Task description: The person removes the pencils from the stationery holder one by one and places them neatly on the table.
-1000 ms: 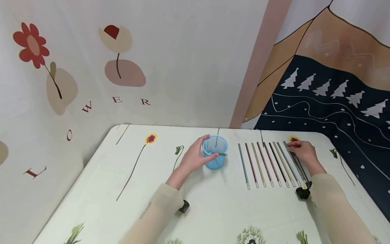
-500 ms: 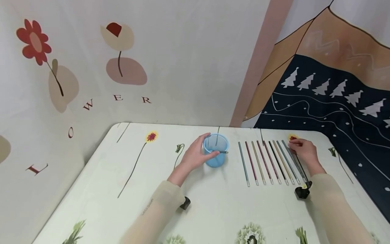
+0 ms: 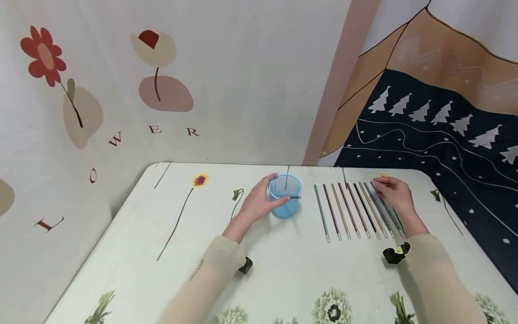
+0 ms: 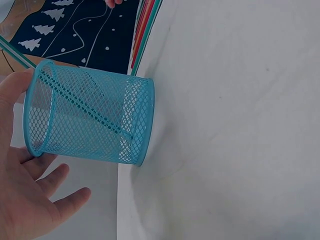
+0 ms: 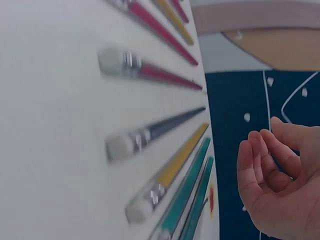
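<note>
My left hand (image 3: 255,204) grips a light-blue mesh pen cup (image 3: 285,210) by its rim, the cup upright on the table. Inside leans one teal pencil (image 4: 15,53), its end sticking out over the rim past the thumb. To the right, several pencils lie side by side in a row, among them a black pencil (image 5: 172,121), a yellow pencil (image 5: 182,159) and a teal pencil (image 5: 187,192); pale eraser ends face me. Over the far right end of that row hovers my right hand (image 3: 397,198), fingers loosely bent, nothing between them in the right wrist view.
A white flower-printed cloth covers the table (image 3: 291,265). Behind it hang a pale printed curtain (image 3: 243,90) and a dark curtain panel (image 3: 404,135) with white trees. Black wrist cameras sit on both wrists.
My right hand has moved slightly left at the far ends of the rightmost pencils. The view has shifted a little. My left hand keeps hold of the pen cup.
</note>
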The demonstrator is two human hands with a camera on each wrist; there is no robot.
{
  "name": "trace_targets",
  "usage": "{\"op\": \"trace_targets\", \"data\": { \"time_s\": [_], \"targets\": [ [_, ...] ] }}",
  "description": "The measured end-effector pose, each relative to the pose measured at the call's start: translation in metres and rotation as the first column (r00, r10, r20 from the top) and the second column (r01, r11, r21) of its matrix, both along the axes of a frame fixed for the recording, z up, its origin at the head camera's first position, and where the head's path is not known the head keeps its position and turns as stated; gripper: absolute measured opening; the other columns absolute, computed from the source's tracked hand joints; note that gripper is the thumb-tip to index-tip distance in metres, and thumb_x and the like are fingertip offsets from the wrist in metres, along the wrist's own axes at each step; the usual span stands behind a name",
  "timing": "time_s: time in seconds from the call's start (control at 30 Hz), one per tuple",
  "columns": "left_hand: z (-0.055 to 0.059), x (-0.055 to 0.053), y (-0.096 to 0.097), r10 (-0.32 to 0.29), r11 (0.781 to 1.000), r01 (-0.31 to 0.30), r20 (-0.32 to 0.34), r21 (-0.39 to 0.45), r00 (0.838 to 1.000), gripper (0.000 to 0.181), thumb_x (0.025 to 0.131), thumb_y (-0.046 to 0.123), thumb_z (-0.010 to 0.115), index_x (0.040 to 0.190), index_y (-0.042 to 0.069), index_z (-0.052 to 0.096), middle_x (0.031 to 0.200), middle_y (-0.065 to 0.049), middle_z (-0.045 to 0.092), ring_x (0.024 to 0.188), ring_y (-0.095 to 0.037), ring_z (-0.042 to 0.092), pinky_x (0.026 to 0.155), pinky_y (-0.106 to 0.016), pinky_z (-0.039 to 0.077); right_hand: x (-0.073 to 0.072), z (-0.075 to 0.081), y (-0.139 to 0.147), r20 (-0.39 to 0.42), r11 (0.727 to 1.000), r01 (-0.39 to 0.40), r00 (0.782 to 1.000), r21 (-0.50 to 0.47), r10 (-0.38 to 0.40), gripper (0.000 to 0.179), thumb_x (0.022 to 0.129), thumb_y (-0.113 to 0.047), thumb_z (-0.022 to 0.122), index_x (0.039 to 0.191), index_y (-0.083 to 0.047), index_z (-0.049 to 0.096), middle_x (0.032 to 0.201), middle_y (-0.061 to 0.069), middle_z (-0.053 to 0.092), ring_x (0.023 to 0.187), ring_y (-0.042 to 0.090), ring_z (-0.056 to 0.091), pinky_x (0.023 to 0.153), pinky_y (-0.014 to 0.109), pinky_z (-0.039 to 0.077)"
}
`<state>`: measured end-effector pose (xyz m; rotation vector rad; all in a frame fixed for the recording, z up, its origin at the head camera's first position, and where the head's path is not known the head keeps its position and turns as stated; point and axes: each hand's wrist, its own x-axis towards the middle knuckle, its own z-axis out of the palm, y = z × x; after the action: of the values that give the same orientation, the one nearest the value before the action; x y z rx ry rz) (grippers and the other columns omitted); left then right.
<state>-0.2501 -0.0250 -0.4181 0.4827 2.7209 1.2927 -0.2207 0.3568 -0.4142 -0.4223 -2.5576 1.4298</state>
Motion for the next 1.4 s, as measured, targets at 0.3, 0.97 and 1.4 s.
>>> {"op": "trace_targets", "data": {
  "time_s": [0.3,0.97,1.4],
  "targets": [
    [0.0,-0.001,0.0,0.004,1.0,-0.004,-0.001,0.014,1.0,0.084,0.086,0.05,0.074,0.155,0.021,0.034,0.159,-0.006,0.04,0.146,-0.03,0.039,0.116,-0.056,0.039,0.001,0.001,-0.019,-0.036,0.998,-0.053,0.998,-0.026,0.052,0.045,0.101,-0.027,0.058,0.131,0.008,0.057,0.083,-0.028,0.055,0.076,-0.009,0.059,0.073,0.01,0.056],
    [-0.008,0.003,0.001,0.012,1.0,-0.011,-0.034,0.027,0.999,0.084,0.085,0.05,0.074,0.154,0.022,0.036,0.158,-0.006,0.042,0.146,-0.031,0.04,0.115,-0.057,0.04,0.016,0.016,-0.1,-0.148,0.957,-0.274,0.955,-0.099,0.258,0.034,0.101,-0.019,0.059,0.128,0.002,0.061,0.126,0.022,0.062,0.091,-0.006,0.062,0.083,0.009,0.054],
    [-0.006,0.002,-0.001,0.02,0.999,-0.019,-0.019,0.028,1.0,0.085,0.085,0.051,0.074,0.154,0.022,0.036,0.157,-0.006,0.043,0.144,-0.031,0.042,0.113,-0.058,0.042,0.025,0.027,-0.154,-0.305,0.83,-0.555,0.801,-0.055,0.515,0.029,0.095,-0.004,0.064,0.124,0.003,0.063,0.125,0.024,0.063,0.102,0.006,0.064,0.084,0.014,0.056]
  ]
}}
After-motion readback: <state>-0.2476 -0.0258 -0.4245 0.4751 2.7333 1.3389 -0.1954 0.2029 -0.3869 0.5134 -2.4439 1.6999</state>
